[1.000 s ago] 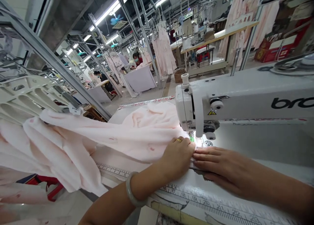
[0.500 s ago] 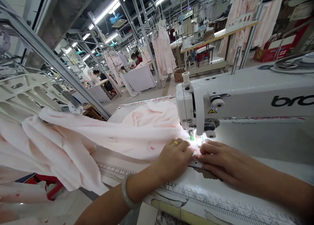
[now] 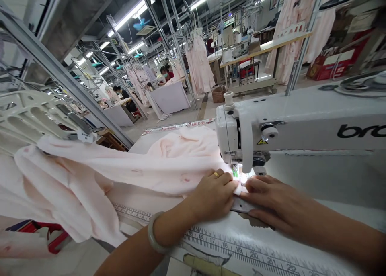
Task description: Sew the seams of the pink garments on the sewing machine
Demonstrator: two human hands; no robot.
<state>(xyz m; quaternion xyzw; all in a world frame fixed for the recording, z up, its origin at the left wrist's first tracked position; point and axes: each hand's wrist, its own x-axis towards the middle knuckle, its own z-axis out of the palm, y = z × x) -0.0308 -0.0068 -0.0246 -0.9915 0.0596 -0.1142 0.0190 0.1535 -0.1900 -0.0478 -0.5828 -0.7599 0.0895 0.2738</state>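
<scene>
Pressing pink cloth, seemingly to steady it, left hand flanked presser foot at eight o'clock, right hand at four, grips unclear.

One left hand, one right hand, one ring and one bangle near; one sewing machine near right, with one warning triangle and three large letters in view; two people and two white tables far left
</scene>
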